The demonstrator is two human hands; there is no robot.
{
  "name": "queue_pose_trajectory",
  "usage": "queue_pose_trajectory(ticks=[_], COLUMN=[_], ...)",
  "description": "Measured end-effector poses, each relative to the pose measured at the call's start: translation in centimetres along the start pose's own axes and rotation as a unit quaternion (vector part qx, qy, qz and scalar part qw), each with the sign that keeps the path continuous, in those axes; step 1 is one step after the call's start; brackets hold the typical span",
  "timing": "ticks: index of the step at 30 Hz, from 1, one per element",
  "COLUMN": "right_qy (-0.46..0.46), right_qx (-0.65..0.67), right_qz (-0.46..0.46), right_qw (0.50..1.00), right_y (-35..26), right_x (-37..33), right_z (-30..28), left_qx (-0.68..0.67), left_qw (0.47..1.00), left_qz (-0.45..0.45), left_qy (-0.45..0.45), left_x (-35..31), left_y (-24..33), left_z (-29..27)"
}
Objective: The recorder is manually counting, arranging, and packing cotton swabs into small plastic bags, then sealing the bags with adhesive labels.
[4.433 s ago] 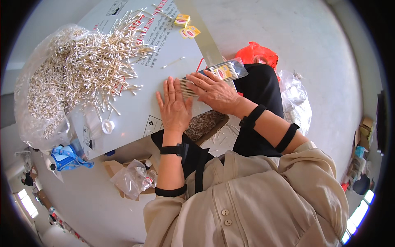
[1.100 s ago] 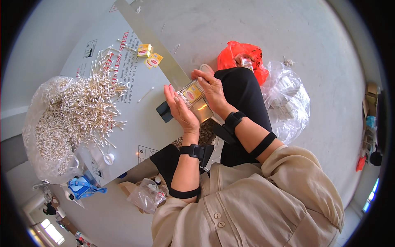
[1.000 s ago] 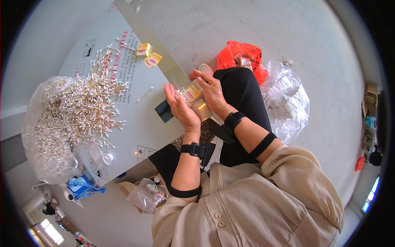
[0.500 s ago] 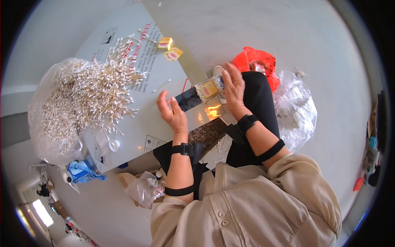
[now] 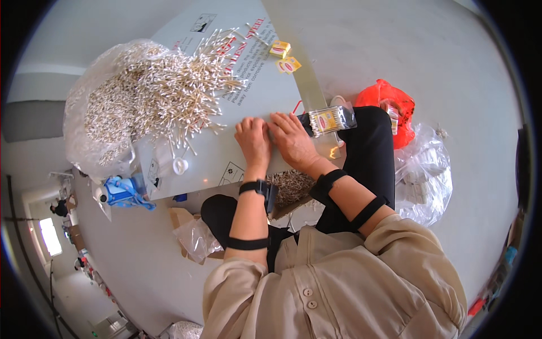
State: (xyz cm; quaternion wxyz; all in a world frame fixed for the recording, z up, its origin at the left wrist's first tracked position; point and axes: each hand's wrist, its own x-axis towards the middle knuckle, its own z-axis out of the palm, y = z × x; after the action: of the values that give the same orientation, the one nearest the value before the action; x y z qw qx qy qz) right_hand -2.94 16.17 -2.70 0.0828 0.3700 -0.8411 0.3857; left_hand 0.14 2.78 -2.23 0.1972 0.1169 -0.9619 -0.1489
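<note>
— Where is the work?

— Both hands lie on the grey board: left hand (image 5: 253, 141) and right hand (image 5: 292, 142) side by side, palms down, fingers together, gripping nothing. Whether swabs lie beneath, I cannot tell.

— Progress?

— One filled clear packet of swabs (image 5: 331, 119) rests just right of them at the board's edge. The heap of loose cotton swabs (image 5: 158, 93) remains large — plenty left, I judge.
</note>
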Motion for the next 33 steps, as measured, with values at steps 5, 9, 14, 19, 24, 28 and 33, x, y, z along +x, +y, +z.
queue_pose_trajectory(ticks=[5,9,14,19,24,28,33], right_qy=[-0.061,-0.043,-0.053,-0.07,-0.094,-0.077,-0.047], right_qx=[-0.035,-0.016,-0.003,0.008,0.0,0.028,0.091], right_qz=[-0.043,-0.052,-0.044,-0.042,-0.027,-0.02,0.022], right_qw=[0.997,0.998,0.998,0.997,0.995,0.996,0.995], right_y=[-0.7,-1.0,-1.0,-1.5,-1.1,-1.1,-1.1], right_x=[-0.4,-0.2,0.0,0.3,0.5,0.6,0.4], right_z=[0.4,-0.2,-1.0,-0.9,-1.8,-1.6,-1.3], left_qx=[-0.106,-0.112,0.133,0.194,0.127,-0.008,-0.095], left_qw=[0.992,0.965,0.927,0.909,0.946,0.985,0.986], left_qz=[-0.045,-0.215,-0.343,-0.367,-0.295,-0.17,-0.126], left_qy=[0.052,0.098,0.067,-0.021,-0.036,0.024,-0.051], left_x=[-3.2,-2.4,2.6,3.1,-1.4,-3.1,-0.9], left_y=[-2.2,-6.2,-7.0,-8.6,-6.4,-5.2,-5.0], left_z=[-2.0,-3.6,-4.3,-4.1,-4.4,-4.3,-3.9])
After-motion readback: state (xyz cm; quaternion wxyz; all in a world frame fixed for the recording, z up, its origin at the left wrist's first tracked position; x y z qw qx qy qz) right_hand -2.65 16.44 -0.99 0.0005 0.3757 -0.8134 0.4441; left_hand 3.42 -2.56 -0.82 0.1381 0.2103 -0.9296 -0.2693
